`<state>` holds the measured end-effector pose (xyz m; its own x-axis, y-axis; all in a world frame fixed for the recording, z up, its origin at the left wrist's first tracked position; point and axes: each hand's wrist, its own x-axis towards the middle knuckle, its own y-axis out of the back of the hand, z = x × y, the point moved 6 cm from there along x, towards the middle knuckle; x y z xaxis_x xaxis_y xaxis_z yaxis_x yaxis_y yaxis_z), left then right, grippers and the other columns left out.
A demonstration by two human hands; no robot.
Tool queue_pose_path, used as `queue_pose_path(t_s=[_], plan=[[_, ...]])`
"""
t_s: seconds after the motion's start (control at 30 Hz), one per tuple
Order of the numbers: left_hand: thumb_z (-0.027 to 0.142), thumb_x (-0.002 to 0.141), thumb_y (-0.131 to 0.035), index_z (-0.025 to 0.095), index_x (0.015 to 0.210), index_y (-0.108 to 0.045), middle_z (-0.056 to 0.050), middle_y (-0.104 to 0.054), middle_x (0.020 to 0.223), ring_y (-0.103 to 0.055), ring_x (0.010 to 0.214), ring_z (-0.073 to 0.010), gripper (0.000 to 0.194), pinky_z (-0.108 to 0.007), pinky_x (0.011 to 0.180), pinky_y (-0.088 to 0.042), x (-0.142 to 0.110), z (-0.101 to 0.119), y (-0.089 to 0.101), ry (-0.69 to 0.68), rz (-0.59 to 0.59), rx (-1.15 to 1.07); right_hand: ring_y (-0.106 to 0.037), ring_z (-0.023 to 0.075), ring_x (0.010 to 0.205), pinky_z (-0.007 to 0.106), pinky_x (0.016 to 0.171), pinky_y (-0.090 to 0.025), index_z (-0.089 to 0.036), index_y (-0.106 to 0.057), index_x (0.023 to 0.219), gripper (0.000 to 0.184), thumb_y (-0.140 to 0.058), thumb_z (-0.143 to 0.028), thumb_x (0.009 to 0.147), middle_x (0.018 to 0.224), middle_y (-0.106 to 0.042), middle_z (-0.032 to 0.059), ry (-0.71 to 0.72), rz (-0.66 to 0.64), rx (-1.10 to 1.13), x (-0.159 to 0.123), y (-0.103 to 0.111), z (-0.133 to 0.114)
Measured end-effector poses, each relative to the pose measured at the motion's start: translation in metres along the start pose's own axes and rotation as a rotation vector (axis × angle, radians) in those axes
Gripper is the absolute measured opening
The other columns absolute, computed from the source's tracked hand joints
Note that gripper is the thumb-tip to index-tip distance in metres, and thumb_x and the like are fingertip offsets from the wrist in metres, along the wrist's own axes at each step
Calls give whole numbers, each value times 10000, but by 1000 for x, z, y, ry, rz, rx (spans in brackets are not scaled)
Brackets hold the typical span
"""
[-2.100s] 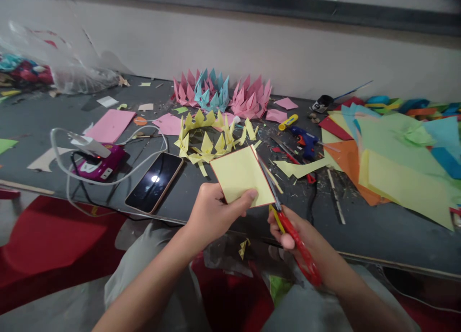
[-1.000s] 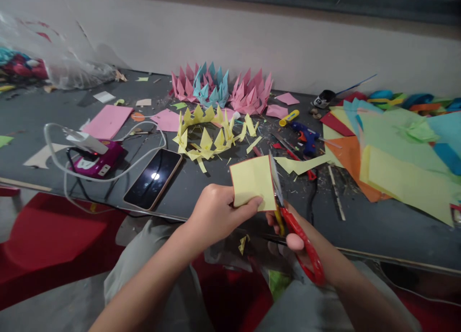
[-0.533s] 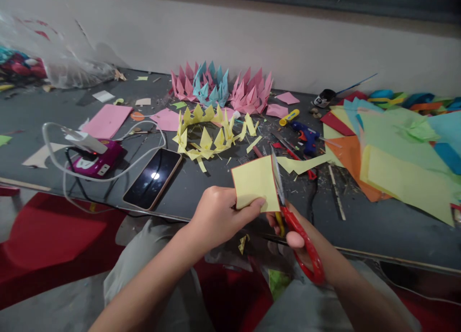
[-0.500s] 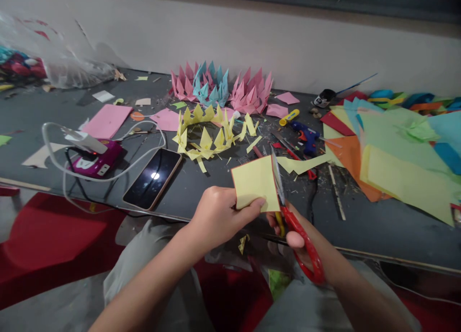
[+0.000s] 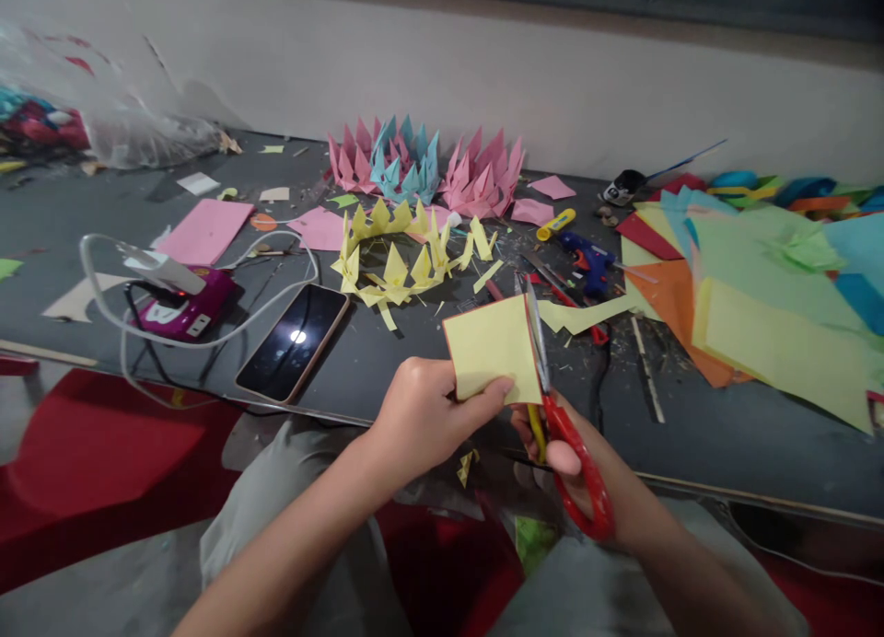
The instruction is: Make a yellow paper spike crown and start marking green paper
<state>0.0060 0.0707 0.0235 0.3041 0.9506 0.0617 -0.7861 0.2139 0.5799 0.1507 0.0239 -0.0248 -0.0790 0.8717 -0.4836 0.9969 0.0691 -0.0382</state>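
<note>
At lower centre of the frame, the left hand (image 5: pixel 421 411) grasps a yellow paper square (image 5: pixel 492 352) between thumb and fingers. Just to its right, the right hand's fingers are closed around the handles of red scissors (image 5: pixel 578 476), the blades at the square's right edge; a yellow paper crown (image 5: pixel 393 267) rests above, at centre.

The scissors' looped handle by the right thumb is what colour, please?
That handle is red, clearest in the head view.
</note>
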Motion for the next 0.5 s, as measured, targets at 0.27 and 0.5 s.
queue_pose_path(t_s=[0.27, 0.5], plan=[[389, 784, -496, 121, 474, -559, 16, -465, 404, -363, 399, -59, 415, -192, 410, -246, 1, -1, 0, 9, -3, 9, -419, 105, 536, 225, 478, -340, -222, -517, 787, 442, -597, -633, 644, 618, -482, -26, 13, -102, 12, 9, 3, 10], [365, 780, -510, 127, 462, -520, 31, -467, 416, -368, 400, -52, 398, -195, 411, -227, 1, -1, 1, -5, 7, -16, -349, 73, 429, 215, 407, -259, -224, -469, 813, 255, -594, -401, 678, 568, -488, -56, -8, -104, 36, 24, 16, 27]])
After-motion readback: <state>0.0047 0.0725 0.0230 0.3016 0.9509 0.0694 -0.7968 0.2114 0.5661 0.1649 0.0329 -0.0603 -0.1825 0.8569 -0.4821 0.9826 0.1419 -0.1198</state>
